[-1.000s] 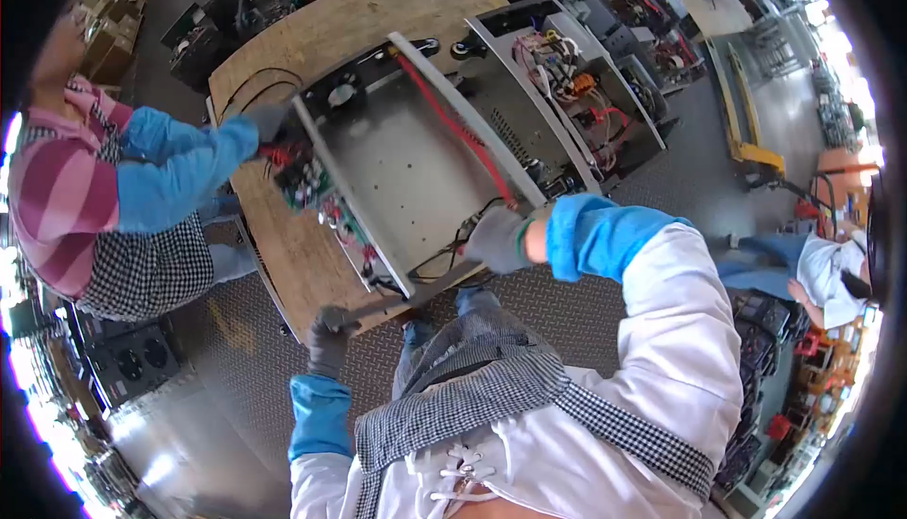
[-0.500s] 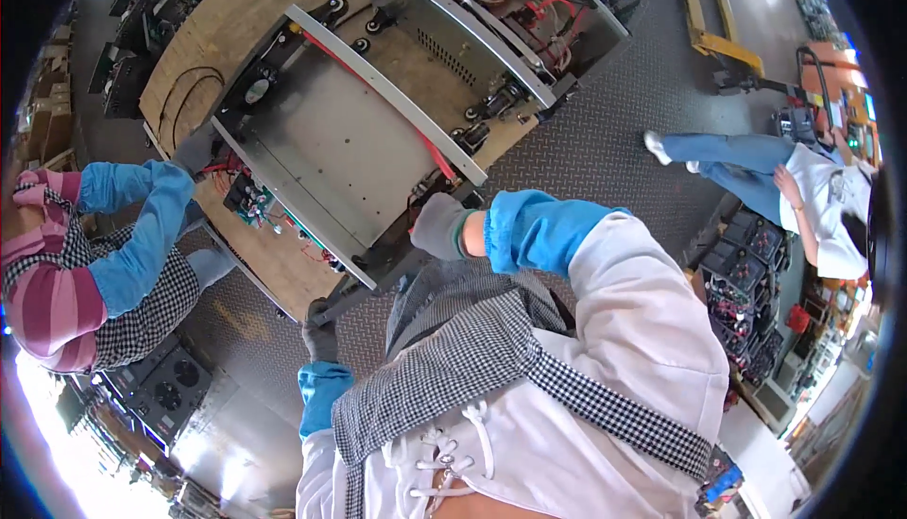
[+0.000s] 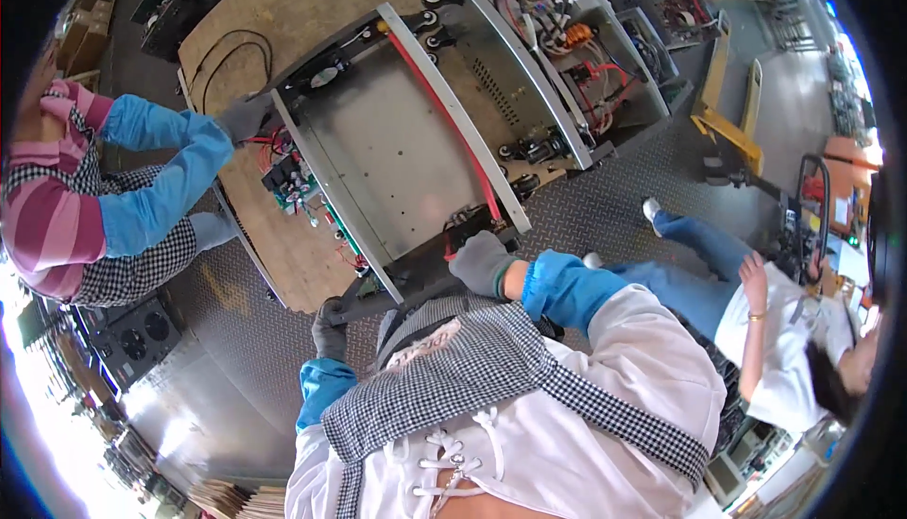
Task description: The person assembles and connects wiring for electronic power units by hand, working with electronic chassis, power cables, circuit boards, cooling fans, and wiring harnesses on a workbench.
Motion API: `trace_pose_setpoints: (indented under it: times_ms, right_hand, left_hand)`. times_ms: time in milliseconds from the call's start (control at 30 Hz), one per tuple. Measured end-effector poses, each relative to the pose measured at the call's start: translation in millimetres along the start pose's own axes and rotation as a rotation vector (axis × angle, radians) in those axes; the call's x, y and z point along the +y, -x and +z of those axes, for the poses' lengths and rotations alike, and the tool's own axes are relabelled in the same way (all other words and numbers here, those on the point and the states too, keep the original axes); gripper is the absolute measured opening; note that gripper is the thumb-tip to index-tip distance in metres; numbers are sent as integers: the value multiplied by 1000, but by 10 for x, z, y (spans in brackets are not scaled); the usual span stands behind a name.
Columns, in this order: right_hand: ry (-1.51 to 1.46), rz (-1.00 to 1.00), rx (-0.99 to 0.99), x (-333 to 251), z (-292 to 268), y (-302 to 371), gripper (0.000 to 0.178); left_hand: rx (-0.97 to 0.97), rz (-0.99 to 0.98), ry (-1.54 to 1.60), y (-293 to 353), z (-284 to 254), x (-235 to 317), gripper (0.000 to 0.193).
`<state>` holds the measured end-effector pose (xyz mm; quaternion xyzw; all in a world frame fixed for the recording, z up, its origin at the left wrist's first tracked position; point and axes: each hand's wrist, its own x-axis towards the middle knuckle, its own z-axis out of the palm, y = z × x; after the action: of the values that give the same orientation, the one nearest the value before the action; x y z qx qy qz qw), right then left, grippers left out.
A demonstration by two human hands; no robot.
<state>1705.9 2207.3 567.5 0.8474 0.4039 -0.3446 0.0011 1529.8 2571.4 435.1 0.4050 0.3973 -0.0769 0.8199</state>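
A wide, open metal chassis (image 3: 392, 146) with a grey floor plate, silver rails and a red strip lies on a wooden board. My left hand (image 3: 330, 330), in a grey glove, is closed around the near left corner of its black end piece. At the near right end my right hand (image 3: 482, 264), also gloved, has its fingers curled over the same end, beside the red strip. What lies under its fingers is hidden. Green circuit boards (image 3: 293, 187) with loose wires sit along the left rail. A co-worker's gloved hand (image 3: 246, 118) is at the far left end of the chassis.
The wooden board (image 3: 312, 269) rests above a patterned metal floor (image 3: 624, 203). A second chassis (image 3: 567, 51) with wires and an orange coil lies to the right. Another person (image 3: 756, 330) in white walks at the right, near a yellow pallet truck (image 3: 732, 136). A black cable (image 3: 231, 51) lies far left.
The chassis and board now sit farther right in the picture, and both my hands stay on the chassis. The person in white has come nearer on the right.
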Motion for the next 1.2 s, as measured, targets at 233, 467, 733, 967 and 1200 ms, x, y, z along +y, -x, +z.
trace_pose_setpoints:
  times_ms: [233,467,733,967,1200]
  right_hand:
    - [-6,-34,-135,50,-102,-22,19]
    - [8,-94,149,48,211,11,14]
    - [43,-75,100,29,182,-15,16]
    - [4,24,30,-38,151,154,17]
    - [-11,219,295,-189,451,222,14]
  left_hand:
    - [134,-41,24,39,-22,-65,27]
    - [-4,322,-665,-103,-427,-287,35]
    - [-176,213,-621,-197,-362,-25,25]
    - [-88,122,-453,-93,-194,-53,33]
    - [-253,103,-885,-202,-201,123,44]
